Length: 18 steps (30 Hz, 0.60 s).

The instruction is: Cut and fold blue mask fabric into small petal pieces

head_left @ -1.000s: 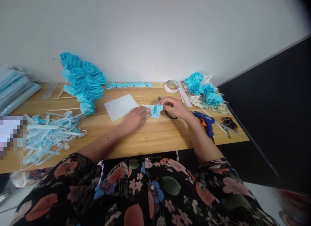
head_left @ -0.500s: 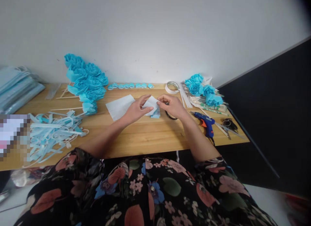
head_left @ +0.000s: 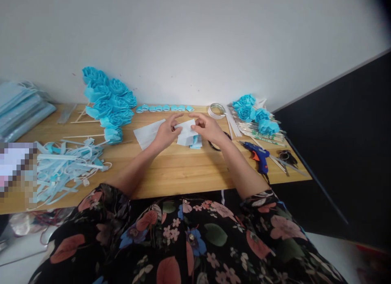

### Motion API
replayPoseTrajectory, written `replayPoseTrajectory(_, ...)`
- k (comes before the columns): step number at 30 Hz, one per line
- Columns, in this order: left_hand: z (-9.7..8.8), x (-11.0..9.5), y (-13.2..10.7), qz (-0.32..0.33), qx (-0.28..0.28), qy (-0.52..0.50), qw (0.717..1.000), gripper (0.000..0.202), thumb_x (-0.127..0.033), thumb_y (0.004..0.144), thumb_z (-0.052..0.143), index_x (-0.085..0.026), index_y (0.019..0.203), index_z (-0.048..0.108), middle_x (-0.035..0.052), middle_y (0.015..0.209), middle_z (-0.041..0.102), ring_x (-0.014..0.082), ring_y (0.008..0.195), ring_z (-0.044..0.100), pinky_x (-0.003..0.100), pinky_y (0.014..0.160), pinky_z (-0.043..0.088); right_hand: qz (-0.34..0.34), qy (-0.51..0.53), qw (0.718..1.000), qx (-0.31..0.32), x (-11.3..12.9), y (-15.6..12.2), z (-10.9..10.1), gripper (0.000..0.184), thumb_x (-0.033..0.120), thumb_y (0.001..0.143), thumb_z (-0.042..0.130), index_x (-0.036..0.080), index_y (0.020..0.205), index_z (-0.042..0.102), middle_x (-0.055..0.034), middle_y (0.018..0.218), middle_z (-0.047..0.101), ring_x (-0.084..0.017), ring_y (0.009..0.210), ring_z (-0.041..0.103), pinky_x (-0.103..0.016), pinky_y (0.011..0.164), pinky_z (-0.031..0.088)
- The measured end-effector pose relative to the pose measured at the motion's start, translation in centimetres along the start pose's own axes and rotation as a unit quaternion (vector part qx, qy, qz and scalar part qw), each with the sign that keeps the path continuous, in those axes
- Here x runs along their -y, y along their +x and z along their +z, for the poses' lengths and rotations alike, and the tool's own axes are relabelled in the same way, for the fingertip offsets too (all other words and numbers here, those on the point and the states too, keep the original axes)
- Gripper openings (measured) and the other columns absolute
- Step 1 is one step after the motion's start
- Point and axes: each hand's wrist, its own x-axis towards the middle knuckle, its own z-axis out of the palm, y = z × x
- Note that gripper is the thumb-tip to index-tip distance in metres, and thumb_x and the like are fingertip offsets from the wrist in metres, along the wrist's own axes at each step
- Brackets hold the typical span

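While it is held a little above the counter (head_left: 183,170), the small pale sheet (head_left: 185,131) is pinched at its two sides: the left hand (head_left: 165,134) has its grip closed on the left edge, and the right hand (head_left: 209,129) grasps the right edge in the same way. Just under it a blue folded piece (head_left: 197,142) lies on the wood, and a larger white sheet (head_left: 146,133) lies flat beside the left hand. I judge that a light pinch near the corners, both hands level, keeps such thin material without creases. Further out are a black ring (head_left: 217,145), a glue gun (head_left: 258,153) and scissors (head_left: 287,155) at the right, blue flowers (head_left: 108,100) and pale strips (head_left: 67,166) at the left.
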Motion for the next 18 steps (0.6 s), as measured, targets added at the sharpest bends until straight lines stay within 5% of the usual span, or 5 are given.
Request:
replayPoseTrajectory(3,-0.3,0.9,0.0,-0.01,-0.028,-0.013,0.999,0.054,-0.015,0.081,0.057,-0.017,0.135,0.055,-0.0065,0.062,0.052,0.008,0.051,0.046,0.02,0.052,0.04,0.02,-0.074,0.997,0.004,-0.2,0.1,0.5,0.049,0.026,0.08,0.059,0.018,0.129,0.063,0.0023,0.071,0.062,-0.014,0.064,0.052,-0.028,0.066,0.041)
replayPoseTrajectory(10,-0.2,2.0,-1.1,-0.079,0.023,-0.019,0.996,0.059,-0.022,0.086,0.054,-0.012,0.143,0.046,-0.0053,0.06,0.058,0.0104,0.049,0.053,0.021,0.049,0.04,0.065,-0.169,0.983,0.017,-1.2,-0.6,1.0,0.05,0.023,0.08,0.058,0.02,0.13,0.065,0.0002,0.074,0.07,-0.017,0.065,0.057,-0.03,0.068,0.041)
replayPoseTrajectory(18,-0.4,2.0,-1.3,0.047,-0.064,0.175,0.981,0.038,-0.015,0.087,0.048,-0.014,0.119,0.068,0.0065,0.094,0.073,0.0152,0.079,0.064,0.028,0.076,0.05,0.032,-0.18,0.983,0.01,-2.6,-0.8,1.2,0.045,0.023,0.08,0.061,0.022,0.124,0.069,0.0002,0.072,0.071,-0.017,0.067,0.059,-0.03,0.07,0.044)
